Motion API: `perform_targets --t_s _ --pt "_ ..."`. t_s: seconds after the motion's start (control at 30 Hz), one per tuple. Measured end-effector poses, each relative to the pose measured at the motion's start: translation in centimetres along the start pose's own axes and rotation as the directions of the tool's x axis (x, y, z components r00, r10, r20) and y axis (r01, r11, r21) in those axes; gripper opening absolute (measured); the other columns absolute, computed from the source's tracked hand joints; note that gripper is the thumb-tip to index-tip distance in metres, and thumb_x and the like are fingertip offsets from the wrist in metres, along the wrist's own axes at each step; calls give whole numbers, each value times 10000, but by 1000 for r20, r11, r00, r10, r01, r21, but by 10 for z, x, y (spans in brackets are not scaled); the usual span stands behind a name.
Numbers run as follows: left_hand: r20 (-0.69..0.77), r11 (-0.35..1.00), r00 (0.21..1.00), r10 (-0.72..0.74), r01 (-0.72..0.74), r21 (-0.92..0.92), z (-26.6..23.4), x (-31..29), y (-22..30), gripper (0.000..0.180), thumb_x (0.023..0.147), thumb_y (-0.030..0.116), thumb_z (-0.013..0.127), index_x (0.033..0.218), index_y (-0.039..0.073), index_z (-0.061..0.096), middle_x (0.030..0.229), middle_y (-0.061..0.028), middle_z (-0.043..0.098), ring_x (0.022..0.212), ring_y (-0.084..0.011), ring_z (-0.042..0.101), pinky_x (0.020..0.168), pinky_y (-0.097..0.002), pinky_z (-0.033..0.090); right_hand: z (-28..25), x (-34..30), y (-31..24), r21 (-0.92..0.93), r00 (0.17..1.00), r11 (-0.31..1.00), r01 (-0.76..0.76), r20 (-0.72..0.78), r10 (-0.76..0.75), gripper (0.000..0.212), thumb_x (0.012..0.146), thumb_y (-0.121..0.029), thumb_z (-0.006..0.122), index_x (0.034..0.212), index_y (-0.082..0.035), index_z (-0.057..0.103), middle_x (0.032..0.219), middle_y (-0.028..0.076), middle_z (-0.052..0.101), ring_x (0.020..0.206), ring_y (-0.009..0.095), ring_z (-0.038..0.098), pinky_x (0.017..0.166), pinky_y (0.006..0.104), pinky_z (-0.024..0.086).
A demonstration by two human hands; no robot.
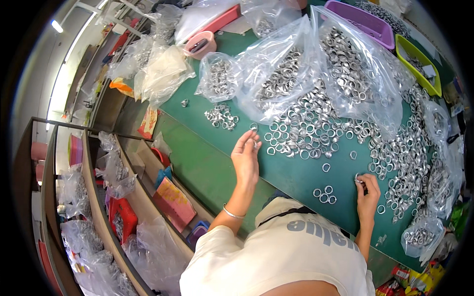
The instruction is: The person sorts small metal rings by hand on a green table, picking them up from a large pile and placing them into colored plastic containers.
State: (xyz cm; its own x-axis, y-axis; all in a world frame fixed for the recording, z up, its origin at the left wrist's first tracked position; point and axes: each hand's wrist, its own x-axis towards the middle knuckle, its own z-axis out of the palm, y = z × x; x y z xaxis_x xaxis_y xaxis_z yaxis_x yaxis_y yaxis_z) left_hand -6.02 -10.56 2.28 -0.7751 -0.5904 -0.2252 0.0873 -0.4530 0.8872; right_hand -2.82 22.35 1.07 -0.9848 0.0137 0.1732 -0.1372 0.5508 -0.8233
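**Rings [316,129]: few apart, most heaped**

My right hand [368,191] pinches a ring [357,178] over the table [291,177]; my left hand [246,159] is curled, its hold I cannot tell; a pile [220,117] and a foursome [324,194] sit apart; the main heap [308,130] lies loose ahead.

1. A purple basket [377,40] is placed at the far side of the green table [291,177], near a lime basket [419,77].
2. A dark object [198,46] is held in a pink bowl [210,45], near a red tray [216,24].
3. A red bin [126,213] and a pink-and-yellow sheet [175,203] are kept among wooden shelves [144,196] at the left.
4. Bright packets [427,277] are heaped at the lower right.
5. A lit lamp [57,26] is mounted overhead.
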Motion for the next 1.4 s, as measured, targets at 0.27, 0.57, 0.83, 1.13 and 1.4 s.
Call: perform_targets --t_s 0.27,0.57,0.83,1.13,1.4 --pt "55 904 957 -286 289 -315 -15 5 -2 269 930 38 520 1179 -63 521 1047 -134 597 925 -204 592 797 -319 520 -1 -4 11 357 986 920 -164 68 149 145 797 115 605 922 42 613 969 46 564 757 72 492 665 196 410" --pt "-102 801 959 -264 160 -576 4 17 13 231 932 62 535 1115 -76 504 1016 -150 536 932 -239 568 892 -376 526 -1 -8 20 426 973 874 -231 90 214 123 823 101 599 931 43 604 976 38 553 754 54 488 660 184 407" --pt "-122 921 972 199 -228 -316 35 125 79 618 949 189 448 1459 -8 158 1534 -196 119 1426 -320 121 1144 -421 180 -1 -8 17 464 976 861 -208 46 211 107 829 85 603 922 32 598 955 23 534 750 45 473 649 169 386" --pt "271 759 775 571 -624 186 34 -12 -5 213 894 -53 490 1082 -6 576 1122 -87 561 963 -151 525 767 -264 437 -12 -13 8 164 978 964 -208 14 209 120 809 73 620 919 27 608 928 71 558 774 119 538 668 238 438" --pt "913 400 343 -221 -822 406 41 -93 -43 625 691 223 776 1265 124 549 1311 -122 440 1126 -314 428 932 -423 371 -9 -13 -16 -173 997 983 -58 37 65 300 750 16 679 1031 -21 579 999 119 521 853 309 566 712 377 467"
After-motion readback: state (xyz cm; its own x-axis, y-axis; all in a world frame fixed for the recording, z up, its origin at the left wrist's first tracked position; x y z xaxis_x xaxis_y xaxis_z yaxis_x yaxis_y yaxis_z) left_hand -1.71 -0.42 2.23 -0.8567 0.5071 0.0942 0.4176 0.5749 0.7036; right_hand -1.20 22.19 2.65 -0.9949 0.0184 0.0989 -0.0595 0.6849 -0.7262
